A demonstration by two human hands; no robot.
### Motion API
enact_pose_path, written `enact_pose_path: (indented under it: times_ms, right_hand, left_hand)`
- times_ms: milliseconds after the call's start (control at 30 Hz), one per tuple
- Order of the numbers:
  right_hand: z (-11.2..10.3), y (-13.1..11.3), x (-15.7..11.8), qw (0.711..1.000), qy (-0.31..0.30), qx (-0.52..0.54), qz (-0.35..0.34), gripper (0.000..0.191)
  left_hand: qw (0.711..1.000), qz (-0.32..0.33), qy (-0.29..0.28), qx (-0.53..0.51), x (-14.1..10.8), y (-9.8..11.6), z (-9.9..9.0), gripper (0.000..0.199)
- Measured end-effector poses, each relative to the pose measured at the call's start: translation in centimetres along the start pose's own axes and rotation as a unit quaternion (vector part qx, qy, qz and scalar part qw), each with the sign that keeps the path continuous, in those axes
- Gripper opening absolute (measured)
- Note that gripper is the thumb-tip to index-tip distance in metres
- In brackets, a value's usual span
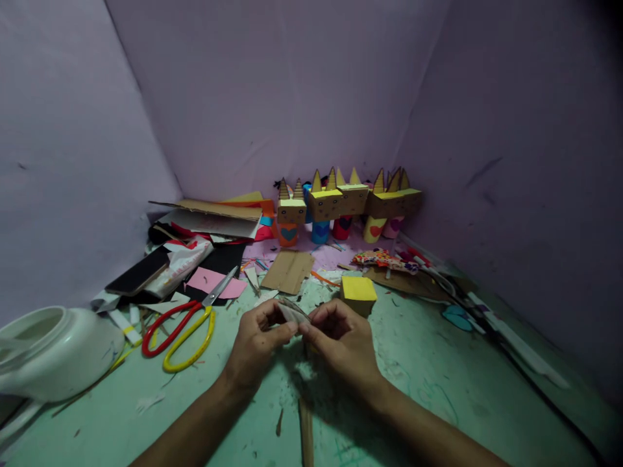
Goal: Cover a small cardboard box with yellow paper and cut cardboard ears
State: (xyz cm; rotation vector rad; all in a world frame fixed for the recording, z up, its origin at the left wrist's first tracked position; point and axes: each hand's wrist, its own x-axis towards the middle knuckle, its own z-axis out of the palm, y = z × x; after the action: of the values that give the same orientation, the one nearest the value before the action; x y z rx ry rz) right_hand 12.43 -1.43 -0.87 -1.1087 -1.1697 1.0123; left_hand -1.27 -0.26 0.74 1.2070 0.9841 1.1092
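My left hand (263, 334) and my right hand (343, 337) meet near the middle of the view, above the green table surface (224, 415). Between them they pinch a small grey-brown piece of cardboard (294, 315), with thumbs on its near side. Its far side is partly hidden by the fingers. Just behind my right hand stands a small box with a yellow top (359, 289). To the left of my left hand lie open scissors (214, 297) with red and yellow handles. A narrow brown strip (305, 431) lies below the hands.
Several cardboard figures with striped horns (326, 204) stand at the back wall. Cardboard sheets (209, 220), pink paper (214, 283) and scraps lie left. A white pot (78, 357) stands front left. A black cable (525, 383) runs along the right.
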Motion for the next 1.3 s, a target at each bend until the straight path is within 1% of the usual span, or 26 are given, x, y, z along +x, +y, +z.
enact_pose_path:
  times_ms: [100,167,300,367,467,600,700,900,1067,1200,1300]
  right_hand:
    - [-0.1,-0.1,-0.1,0.998,-0.014,-0.02,-0.054,0.013]
    - [-0.1,-0.2,-0.1,0.998,-0.019,-0.011,-0.054,0.011]
    - [-0.1,-0.2,0.2,0.999,-0.038,0.028,0.015,0.019]
    - [-0.1,-0.2,0.2,0.997,-0.046,0.041,0.049,0.018]
    - [-0.1,-0.3,0.3,0.994,-0.047,0.062,0.082,0.015]
    - [-0.2,-0.2,0.4,0.983,-0.053,0.107,0.138,0.021]
    - [-0.2,-0.2,0.4,0.976,-0.062,0.132,0.163,0.024]
    - [-0.2,-0.5,0.4,0.978,-0.075,0.103,0.166,0.021]
    - [-0.2,-0.7,0.4,0.98,-0.088,0.085,0.158,0.015]
    - [-0.2,-0.6,0.4,0.977,-0.114,0.084,0.163,0.012]
    - [-0.3,-0.4,0.4,0.978,-0.119,0.069,0.159,0.011]
  left_hand:
    - [1.0,0.004,-0.008,-0.006,-0.1,0.2,-0.1,0.016]
    - [1.0,-0.009,-0.006,-0.018,-0.2,0.1,-0.1,0.019]
    - [1.0,-0.011,0.001,-0.007,-0.1,-0.3,-0.3,0.02]
    - [1.0,-0.012,0.003,-0.002,0.0,-0.4,-0.3,0.02]
    - [1.0,-0.021,0.008,-0.013,0.0,-0.4,-0.3,0.021]
    - [0.999,-0.033,0.007,-0.017,0.0,-0.4,0.0,0.021]
    - [0.999,-0.043,0.012,-0.006,-0.1,-0.5,0.1,0.021]
    - [0.998,-0.057,0.02,0.013,-0.3,-0.1,0.1,0.019]
    - [0.999,-0.029,0.012,0.026,-0.4,0.5,0.0,0.019]
    - [0.998,-0.012,0.042,0.052,-0.4,0.6,-0.3,0.026]
    - [0.997,-0.021,0.055,0.056,-0.3,0.6,-0.5,0.024]
